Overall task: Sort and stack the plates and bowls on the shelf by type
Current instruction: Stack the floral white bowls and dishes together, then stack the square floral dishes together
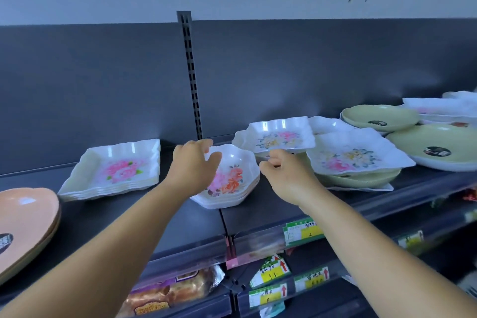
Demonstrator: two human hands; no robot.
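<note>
Both hands, left hand (192,162) and right hand (286,175), flank the floral bowls (232,178), fingers spread.

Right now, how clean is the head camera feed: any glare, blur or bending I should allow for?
Head view: white glare streaks on the rims of the pink-flower square plates and the small floral tray; the price tags and lower-shelf packets are smeared by blur, unreadable; wide-angle bending tilts the shelf edge and stretches both forearms; left hand and right hand are sharp enough.
</note>
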